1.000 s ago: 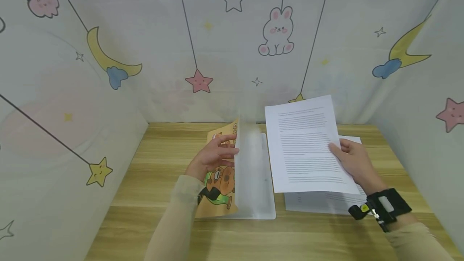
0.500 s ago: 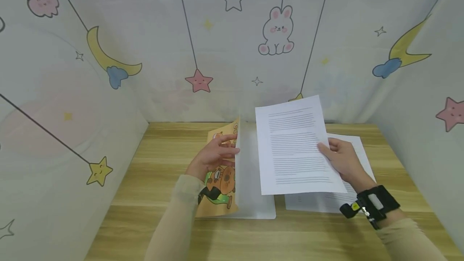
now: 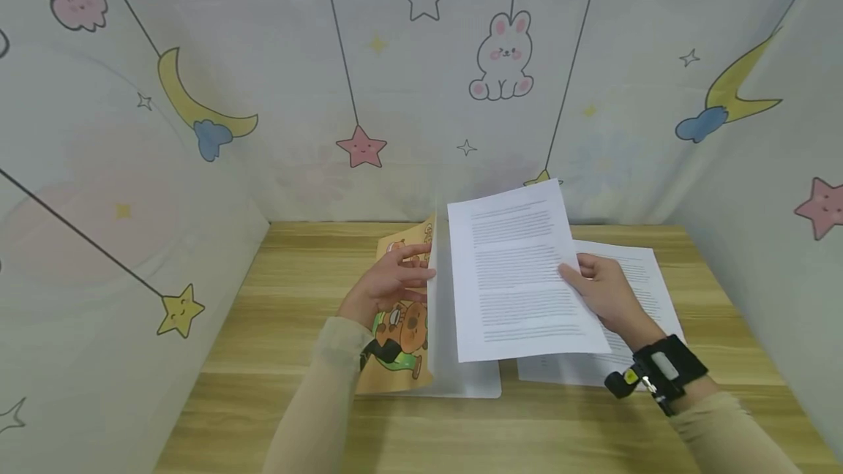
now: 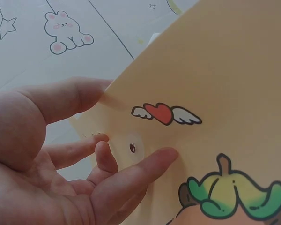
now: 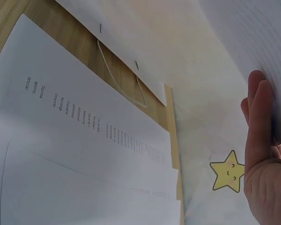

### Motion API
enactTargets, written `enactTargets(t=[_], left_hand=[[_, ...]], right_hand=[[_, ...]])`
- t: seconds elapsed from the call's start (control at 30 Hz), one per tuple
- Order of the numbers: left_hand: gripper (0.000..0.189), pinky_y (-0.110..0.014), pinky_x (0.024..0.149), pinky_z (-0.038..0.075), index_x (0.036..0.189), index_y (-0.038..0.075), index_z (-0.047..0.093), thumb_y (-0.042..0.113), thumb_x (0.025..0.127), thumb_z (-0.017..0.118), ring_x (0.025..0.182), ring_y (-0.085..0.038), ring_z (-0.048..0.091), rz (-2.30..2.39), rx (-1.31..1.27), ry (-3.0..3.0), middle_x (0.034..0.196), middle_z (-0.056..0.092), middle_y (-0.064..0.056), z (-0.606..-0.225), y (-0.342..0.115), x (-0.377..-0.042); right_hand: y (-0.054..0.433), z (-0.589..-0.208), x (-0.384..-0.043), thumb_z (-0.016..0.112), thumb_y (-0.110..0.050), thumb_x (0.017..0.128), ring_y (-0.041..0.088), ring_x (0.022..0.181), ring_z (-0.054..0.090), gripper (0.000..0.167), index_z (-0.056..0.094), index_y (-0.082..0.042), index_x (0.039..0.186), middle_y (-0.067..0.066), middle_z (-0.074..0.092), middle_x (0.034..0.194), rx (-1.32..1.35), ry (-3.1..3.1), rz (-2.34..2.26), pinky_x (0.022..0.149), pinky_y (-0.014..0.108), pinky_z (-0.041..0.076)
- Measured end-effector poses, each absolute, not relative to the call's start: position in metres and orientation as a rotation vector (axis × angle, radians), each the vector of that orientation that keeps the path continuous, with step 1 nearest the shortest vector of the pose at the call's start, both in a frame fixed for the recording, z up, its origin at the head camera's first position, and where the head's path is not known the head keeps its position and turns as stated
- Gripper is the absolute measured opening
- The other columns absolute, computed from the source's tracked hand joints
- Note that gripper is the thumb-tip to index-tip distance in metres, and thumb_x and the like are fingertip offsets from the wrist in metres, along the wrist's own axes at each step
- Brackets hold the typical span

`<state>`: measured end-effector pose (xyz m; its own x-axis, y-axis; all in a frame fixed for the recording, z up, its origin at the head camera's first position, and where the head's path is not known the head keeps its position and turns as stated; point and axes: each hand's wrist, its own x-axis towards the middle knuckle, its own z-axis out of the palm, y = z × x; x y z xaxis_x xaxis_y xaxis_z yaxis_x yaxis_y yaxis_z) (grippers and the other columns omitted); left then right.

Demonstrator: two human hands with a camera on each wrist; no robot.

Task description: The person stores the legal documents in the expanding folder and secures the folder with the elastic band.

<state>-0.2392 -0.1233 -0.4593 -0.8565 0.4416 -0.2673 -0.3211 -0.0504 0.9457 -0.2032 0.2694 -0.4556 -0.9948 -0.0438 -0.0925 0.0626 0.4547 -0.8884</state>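
Note:
My left hand (image 3: 388, 285) has its fingers spread against the raised tan cover of a cartoon-printed folder (image 3: 407, 335). In the left wrist view, fingertips lie on the cover's face near a small metal eyelet (image 4: 132, 147), and one finger reaches its edge. My right hand (image 3: 609, 291) pinches the right edge of a printed sheet of paper (image 3: 520, 276), thumb on the front. This sheet is tilted up and overlaps the folder's white inside (image 3: 467, 382). Under the right hand, more printed paper (image 3: 648, 291) lies on the table.
The wood-grain table (image 3: 290, 298) meets cartoon-printed cloth walls (image 3: 296, 93) at the back and sides. In the right wrist view, a thin cord (image 5: 107, 70) loops beside the white edge with small metal pins, near the paper lying on the table.
My right hand has moved left with the held sheet, bringing it over the folder's inside and uncovering more of the paper on the table. The left hand stays put.

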Motion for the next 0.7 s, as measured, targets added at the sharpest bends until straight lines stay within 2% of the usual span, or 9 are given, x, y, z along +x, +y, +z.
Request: enactTargets(t=[0.1, 0.43, 0.7], left_hand=[[0.067, -0.042, 0.078, 0.063, 0.161, 0.009, 0.039, 0.002, 0.101, 0.067, 0.101, -0.026, 0.071, 1.957, 0.132, 1.715, 0.131, 0.053, -0.018, -0.459, -0.123, -0.239], [0.066, -0.047, 0.081, 0.063, 0.160, 0.009, 0.041, 0.004, 0.100, 0.069, 0.102, -0.029, 0.073, 1.955, 0.135, 1.736, 0.130, 0.056, -0.019, -0.460, -0.122, -0.239], [0.067, -0.044, 0.079, 0.063, 0.160, 0.010, 0.041, 0.005, 0.100, 0.070, 0.102, -0.030, 0.072, 1.941, 0.139, 1.753, 0.127, 0.057, -0.018, -0.459, -0.121, -0.238]], right_hand=[[0.268, -0.458, -0.203, 0.063, -0.032, 0.107, 0.025, 0.085, 0.077, 0.056, 0.053, 0.002, 0.150, 0.027, 0.072, 0.122, 0.028, 2.571, -1.598, 0.068, 0.035, 0.063], [0.257, -0.460, -0.205, 0.063, -0.031, 0.107, 0.024, 0.085, 0.077, 0.053, 0.055, 0.002, 0.148, 0.024, 0.075, 0.118, 0.026, 2.595, -1.534, 0.068, 0.033, 0.063], [0.250, -0.460, -0.205, 0.063, -0.032, 0.107, 0.024, 0.085, 0.077, 0.054, 0.054, 0.000, 0.150, 0.023, 0.074, 0.120, 0.034, 2.604, -1.499, 0.068, 0.033, 0.063]])
